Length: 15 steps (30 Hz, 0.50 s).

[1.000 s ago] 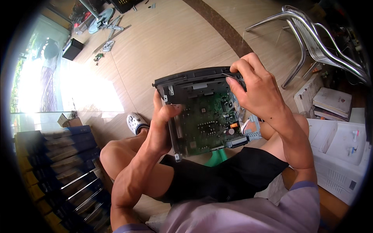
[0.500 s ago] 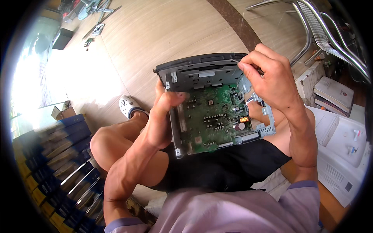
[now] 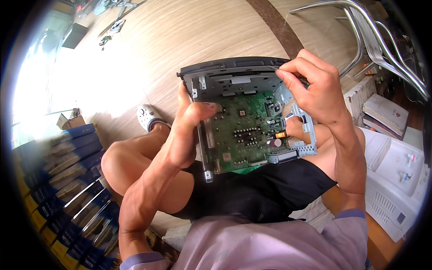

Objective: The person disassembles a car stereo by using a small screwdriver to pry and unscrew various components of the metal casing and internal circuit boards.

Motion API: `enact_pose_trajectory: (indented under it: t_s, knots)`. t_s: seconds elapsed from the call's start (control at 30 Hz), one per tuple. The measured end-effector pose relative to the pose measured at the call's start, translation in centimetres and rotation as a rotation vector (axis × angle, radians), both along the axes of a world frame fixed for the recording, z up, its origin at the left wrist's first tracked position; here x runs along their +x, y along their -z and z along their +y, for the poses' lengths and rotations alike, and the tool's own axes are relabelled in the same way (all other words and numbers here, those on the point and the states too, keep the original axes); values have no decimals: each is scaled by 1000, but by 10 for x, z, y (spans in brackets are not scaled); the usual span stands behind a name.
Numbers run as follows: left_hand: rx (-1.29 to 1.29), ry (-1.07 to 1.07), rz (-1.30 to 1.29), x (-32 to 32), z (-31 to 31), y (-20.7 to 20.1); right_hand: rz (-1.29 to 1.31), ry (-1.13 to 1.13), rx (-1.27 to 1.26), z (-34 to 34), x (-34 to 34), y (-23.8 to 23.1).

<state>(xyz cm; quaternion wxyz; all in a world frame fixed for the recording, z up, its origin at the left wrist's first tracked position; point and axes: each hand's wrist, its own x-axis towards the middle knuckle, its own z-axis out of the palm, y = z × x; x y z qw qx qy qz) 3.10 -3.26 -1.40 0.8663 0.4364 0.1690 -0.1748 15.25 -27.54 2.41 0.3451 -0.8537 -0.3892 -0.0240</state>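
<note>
Head view: the left hand [image 3: 189, 130] grips the left edge of an opened unit [image 3: 245, 112], thumb pressed on the green board [image 3: 245, 132]. The right hand [image 3: 315, 85] pinches at the unit's top right corner, fingers closed on its metal frame or a small part there; I cannot tell which. The unit sits tilted over the person's lap, above the black shorts [image 3: 270, 189], resting on nothing but the two hands.

Risks, as I judge them: the unit could slip off the lap if the left grip eases, since only one edge is clamped. The thumb pressing on the board could bend pins. The frame's sheet-metal edges could cut the pinching fingers.

The floor [image 3: 180, 40] is pale wood planking with a dark strip. Blue boxes [image 3: 67, 180] are stacked at left, a metal chair [image 3: 373, 31] stands at right, with books [image 3: 382, 112] and a white machine [image 3: 396, 180] below it.
</note>
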Motion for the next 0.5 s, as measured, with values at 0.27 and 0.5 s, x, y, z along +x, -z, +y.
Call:
enact_pose_trajectory:
  t_s: [0.27, 0.5]
  knots:
    - [177, -3, 48, 5, -20, -6, -377, -14, -128, 35, -34, 6]
    - [116, -83, -13, 7, -6, -3, -312, 111, -53, 11, -24, 7]
